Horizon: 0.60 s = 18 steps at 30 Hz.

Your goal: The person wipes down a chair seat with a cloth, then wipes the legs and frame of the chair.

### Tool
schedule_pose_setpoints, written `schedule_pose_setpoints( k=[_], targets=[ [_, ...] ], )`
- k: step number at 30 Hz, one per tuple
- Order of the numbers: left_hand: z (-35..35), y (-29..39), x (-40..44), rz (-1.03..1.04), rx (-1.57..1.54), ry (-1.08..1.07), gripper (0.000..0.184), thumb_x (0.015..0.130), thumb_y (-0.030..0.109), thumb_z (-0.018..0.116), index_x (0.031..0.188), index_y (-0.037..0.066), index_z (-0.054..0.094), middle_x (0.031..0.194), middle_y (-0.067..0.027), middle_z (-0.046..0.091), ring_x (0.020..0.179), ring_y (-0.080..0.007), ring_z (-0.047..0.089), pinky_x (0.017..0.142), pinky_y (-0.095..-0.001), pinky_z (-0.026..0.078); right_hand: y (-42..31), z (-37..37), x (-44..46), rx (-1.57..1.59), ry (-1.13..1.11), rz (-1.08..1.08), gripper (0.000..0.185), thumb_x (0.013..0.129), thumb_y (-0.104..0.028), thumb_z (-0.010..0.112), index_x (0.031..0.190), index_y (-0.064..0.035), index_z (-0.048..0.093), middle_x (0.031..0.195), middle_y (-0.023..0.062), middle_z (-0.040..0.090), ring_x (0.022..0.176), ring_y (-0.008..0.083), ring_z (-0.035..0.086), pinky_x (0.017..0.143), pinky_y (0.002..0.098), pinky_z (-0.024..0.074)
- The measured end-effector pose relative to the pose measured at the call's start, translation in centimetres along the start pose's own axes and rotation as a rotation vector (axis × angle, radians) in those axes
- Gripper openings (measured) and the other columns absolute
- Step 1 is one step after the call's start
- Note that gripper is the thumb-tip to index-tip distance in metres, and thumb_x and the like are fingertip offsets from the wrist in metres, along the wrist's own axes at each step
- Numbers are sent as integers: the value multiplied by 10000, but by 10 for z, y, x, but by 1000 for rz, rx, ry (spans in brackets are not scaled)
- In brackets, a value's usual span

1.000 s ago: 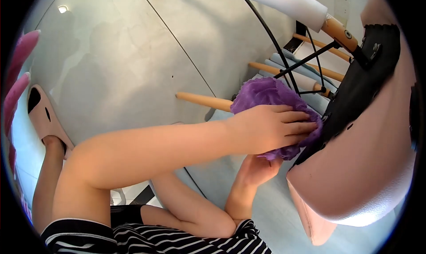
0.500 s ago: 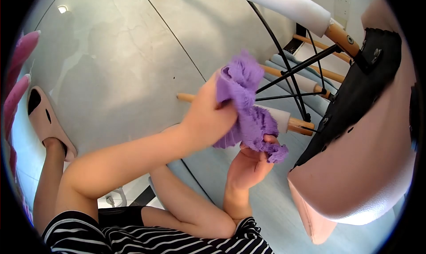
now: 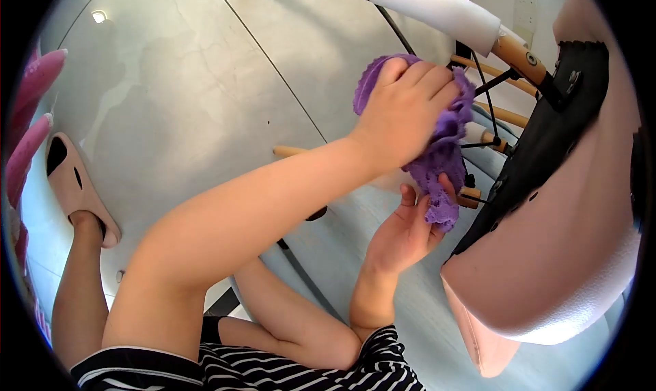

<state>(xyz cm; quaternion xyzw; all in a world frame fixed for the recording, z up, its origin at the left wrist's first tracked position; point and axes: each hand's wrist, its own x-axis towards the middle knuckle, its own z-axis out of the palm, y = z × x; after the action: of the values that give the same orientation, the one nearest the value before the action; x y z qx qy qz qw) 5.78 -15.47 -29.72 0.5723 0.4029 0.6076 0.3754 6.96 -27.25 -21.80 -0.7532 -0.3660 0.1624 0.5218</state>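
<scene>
A crumpled purple cloth [image 3: 447, 142] with ruffled edges is bunched between my two hands, beside the legs of a tipped chair. My left hand [image 3: 406, 114] is closed over its upper part, back of the hand facing me, and covers much of it. Lower down, my right hand [image 3: 406, 237] has its palm turned up and pinches the cloth's hanging end between its fingers. Just above the cloth runs a chair leg [image 3: 434, 8], wooden with a white covering. The chair's pink seat [image 3: 547, 254] with its black underside [image 3: 547, 145] stands to the right.
Black metal rods [image 3: 495, 84] cross between the chair legs. A pink slipper [image 3: 78, 186] is on one foot at the left, near pink petal-like shapes [image 3: 31, 145]. Pale tiles [image 3: 171, 84] cover the floor. A socket plate [image 3: 525, 8] is on the back wall.
My left hand has moved right and up with the cloth, turning so its back faces me. My right hand has shifted slightly right, still on the lower end.
</scene>
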Motion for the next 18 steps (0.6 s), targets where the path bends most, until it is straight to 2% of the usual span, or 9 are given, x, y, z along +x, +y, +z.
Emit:
schedule_pose_setpoints(
  k=[1,4,5,8,9,12,15,18],
  targets=[
    [0,0,-8,13,2,67,239,758,116,523,986,72,578,997,-59,555,963,-222,519,833,-359,346,2,-1,0,7,-36,-8,305,869,-53,505,1168,3,493,1217,94,497,1006,200,534,784,325,462],
    [-6,10,-33,-115,-7,56,254,765,135,526,1008,94,587,1029,-53,551,1004,-227,510,870,-396,345,9,-4,-3,-9,-110,-13,277,887,-64,494,1157,-2,512,1200,82,509,981,174,532,767,286,442],
    [-8,9,-38,-129,-27,19,226,778,150,544,996,100,574,1022,-70,562,984,-259,529,844,-402,387,11,-8,-5,-47,-115,-5,273,885,-72,498,1148,1,517,1179,85,517,963,172,533,760,279,437],
    [-13,12,-68,-543,-316,-360,202,796,151,552,989,90,552,1000,-106,578,920,-317,555,765,-391,440,11,-5,-10,-127,-88,2,275,866,-93,525,1120,13,528,1142,91,526,906,181,532,711,284,444],
    [-17,9,-71,-573,-447,-356,171,823,139,542,980,73,526,965,-136,586,852,-371,556,695,-390,463,11,-4,-12,-146,-71,3,279,856,-99,537,1110,17,531,1133,92,527,886,186,531,690,290,449],
    [-15,6,-67,-662,-598,-399,145,837,138,523,963,68,530,934,-154,587,834,-383,556,692,-399,464,14,-7,-16,-17,-87,45,283,867,-112,538,1118,17,525,1128,90,533,904,198,540,696,300,455],
    [-3,0,-47,-507,-652,-332,157,839,170,536,939,49,540,882,-143,598,795,-325,576,686,-383,463,15,-10,-17,47,-140,-4,286,882,-116,533,1134,17,514,1149,97,526,946,222,550,726,317,467],
    [5,0,-27,-609,-919,-409,260,821,137,601,1064,48,583,917,-89,615,809,-184,588,708,-311,476,12,-6,-15,68,-143,-13,278,880,-46,487,1152,-6,528,1232,78,486,1010,197,533,771,310,466]
  ],
)
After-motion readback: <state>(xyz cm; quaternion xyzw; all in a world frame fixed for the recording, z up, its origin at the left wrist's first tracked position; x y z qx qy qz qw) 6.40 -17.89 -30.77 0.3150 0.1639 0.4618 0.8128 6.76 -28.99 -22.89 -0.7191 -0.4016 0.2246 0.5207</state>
